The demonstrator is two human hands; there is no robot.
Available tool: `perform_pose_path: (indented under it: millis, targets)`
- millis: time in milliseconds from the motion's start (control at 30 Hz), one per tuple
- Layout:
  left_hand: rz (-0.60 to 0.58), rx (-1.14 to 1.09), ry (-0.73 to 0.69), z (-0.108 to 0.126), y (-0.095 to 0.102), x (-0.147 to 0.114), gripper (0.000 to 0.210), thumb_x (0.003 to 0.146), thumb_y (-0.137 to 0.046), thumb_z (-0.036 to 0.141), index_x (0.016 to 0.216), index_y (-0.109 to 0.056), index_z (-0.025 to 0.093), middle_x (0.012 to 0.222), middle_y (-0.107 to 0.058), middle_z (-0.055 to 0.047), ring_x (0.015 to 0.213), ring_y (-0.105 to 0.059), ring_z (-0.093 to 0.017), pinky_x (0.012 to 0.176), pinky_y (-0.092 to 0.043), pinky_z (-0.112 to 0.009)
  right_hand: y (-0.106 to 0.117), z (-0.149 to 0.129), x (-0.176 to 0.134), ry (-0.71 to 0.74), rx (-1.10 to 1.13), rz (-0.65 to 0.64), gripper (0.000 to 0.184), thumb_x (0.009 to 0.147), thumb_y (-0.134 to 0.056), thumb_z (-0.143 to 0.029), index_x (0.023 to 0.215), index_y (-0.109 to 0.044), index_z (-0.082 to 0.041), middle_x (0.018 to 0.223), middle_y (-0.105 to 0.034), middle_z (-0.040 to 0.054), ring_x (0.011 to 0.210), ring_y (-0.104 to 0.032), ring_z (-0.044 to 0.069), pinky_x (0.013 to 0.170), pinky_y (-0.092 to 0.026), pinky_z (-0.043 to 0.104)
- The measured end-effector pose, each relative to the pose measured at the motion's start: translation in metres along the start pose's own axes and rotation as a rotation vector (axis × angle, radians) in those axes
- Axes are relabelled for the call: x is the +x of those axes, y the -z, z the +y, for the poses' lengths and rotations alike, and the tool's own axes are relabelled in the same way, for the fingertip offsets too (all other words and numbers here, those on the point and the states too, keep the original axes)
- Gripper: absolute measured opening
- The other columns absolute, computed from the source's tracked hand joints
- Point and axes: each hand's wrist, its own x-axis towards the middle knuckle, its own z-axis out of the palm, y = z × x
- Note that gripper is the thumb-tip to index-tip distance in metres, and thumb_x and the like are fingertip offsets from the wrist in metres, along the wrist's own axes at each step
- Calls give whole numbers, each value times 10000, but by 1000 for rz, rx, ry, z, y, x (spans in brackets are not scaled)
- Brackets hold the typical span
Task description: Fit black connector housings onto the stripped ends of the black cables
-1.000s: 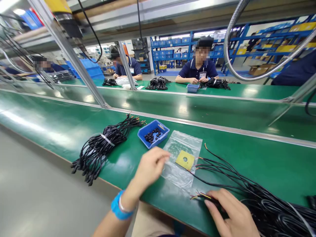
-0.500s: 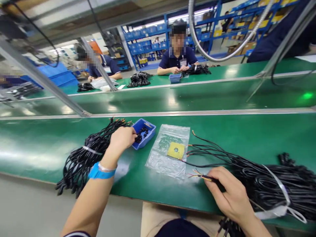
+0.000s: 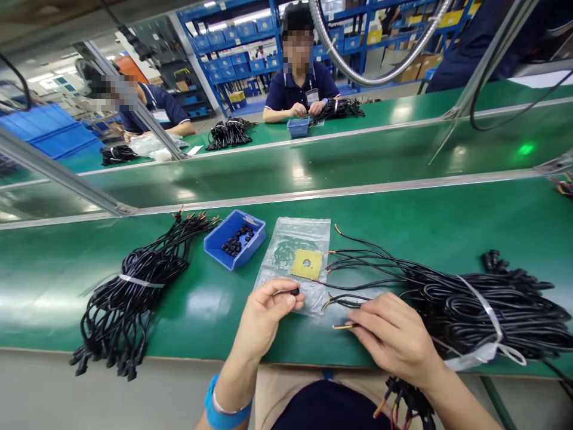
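The left hand (image 3: 259,319) has left the blue bin (image 3: 250,251), its grip pinching a black part (image 3: 294,291); the right hand (image 3: 396,337) still holds a cable (image 3: 344,326).

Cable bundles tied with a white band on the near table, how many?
2. The left bundle is left of the blue tray; the right bundle is right of the right hand. Wire ends at the picture's edge may belong to another.

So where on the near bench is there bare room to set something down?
Bare green bench shows left of the left cable bundle, just in front of the blue bin, and between the right cable bundle and the metal rail. Crowded: around the right hand, beside the plastic bag and loose wire ends.
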Motion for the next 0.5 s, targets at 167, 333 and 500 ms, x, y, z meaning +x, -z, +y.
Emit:
perform_pose_path:
  millis: [167,333,500]
  targets:
    - [-35,-101,115,-6,-12,-2,315,590,-916,243,836,-745,142,786,-753,-39,664,-727,-137,609,-590,-193,3,-5,1,21,49,-160,91,887,-583,-165,932,-660,-178,710,-638,22,638,-569,144,628,-432,306]
    - [-45,7,137,-3,-6,1,323,596,-900,269,828,-723,132,845,-757,-56,696,-729,-149,664,-588,-229,1,-5,-1,3,74,-179,120,894,-535,-156,920,-650,-182,704,-619,22,648,-563,153,621,-414,306]
    - [-113,654,-159,16,-7,33,251,742,-724,215,977,-671,146,807,-742,-53,681,-694,-154,664,-563,-265,-3,-2,-4,-17,79,-183,109,893,-541,-154,915,-645,-180,700,-601,18,648,-548,157,623,-406,307]
